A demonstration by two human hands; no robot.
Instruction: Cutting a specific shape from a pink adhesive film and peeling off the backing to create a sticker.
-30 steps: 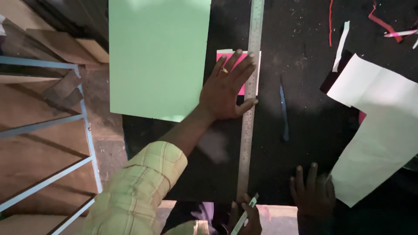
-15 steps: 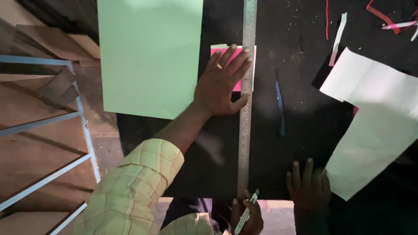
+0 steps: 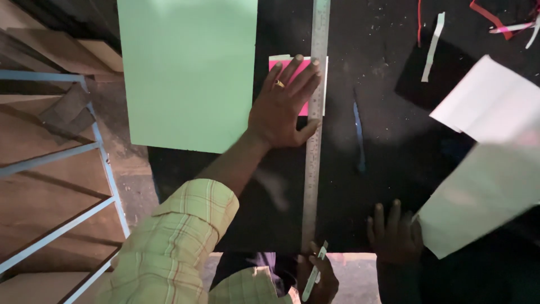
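My left hand (image 3: 281, 110), with a gold ring on one finger, lies flat with its fingers spread on a pink paper piece (image 3: 279, 63) and the edge of a long steel ruler (image 3: 313, 157). The ruler runs lengthwise across a black sheet (image 3: 349, 186). At the near end of the ruler, my right hand (image 3: 322, 280) grips a slim pale green cutter (image 3: 315, 270), its tip close to the ruler's end. My yellow checked sleeve (image 3: 180, 247) covers the near left part of the black sheet.
A large light green sheet (image 3: 188, 67) lies left of the ruler. White paper sheets (image 3: 489, 169) lie at the right, with red and white strips (image 3: 433, 42) beyond. Another person's hand (image 3: 395, 236) rests on the black sheet's near edge. A blue metal frame (image 3: 101, 152) stands at the left.
My left hand stays pressed on the pink piece and ruler. The view has drifted a little, so the sheets sit slightly further left. The other person's hand has barely moved.
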